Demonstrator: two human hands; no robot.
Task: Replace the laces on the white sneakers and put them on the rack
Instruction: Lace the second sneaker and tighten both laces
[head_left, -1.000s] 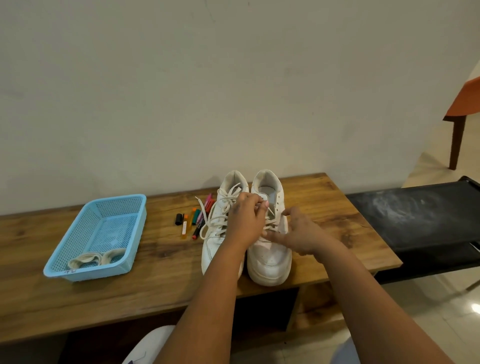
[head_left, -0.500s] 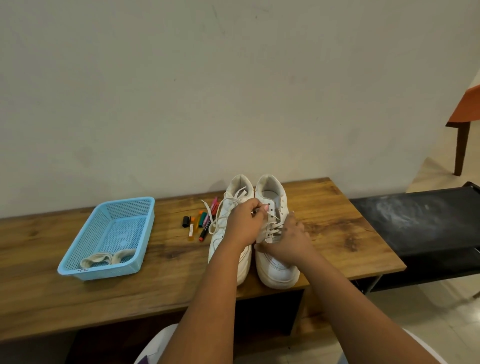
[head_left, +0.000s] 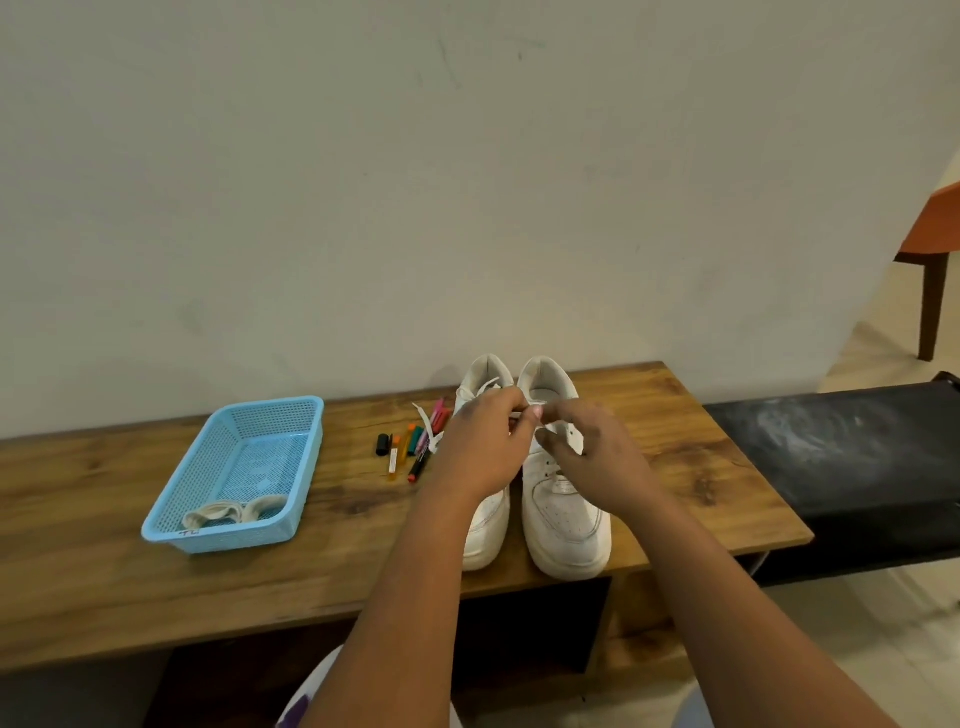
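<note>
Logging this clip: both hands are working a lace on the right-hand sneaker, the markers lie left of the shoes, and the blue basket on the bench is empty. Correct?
Not quite. The head view shows the blue basket holds rolled-up off-white laces at its near end. The rest stands: the left hand and right hand work a lace on the right-hand sneaker, and the markers lie left of the shoes.

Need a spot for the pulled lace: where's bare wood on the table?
Free: the table left of the blue basket, the front strip below the basket, and the right end past the right sneaker up to the black rack. Crowded: the markers between basket and left sneaker.
</note>
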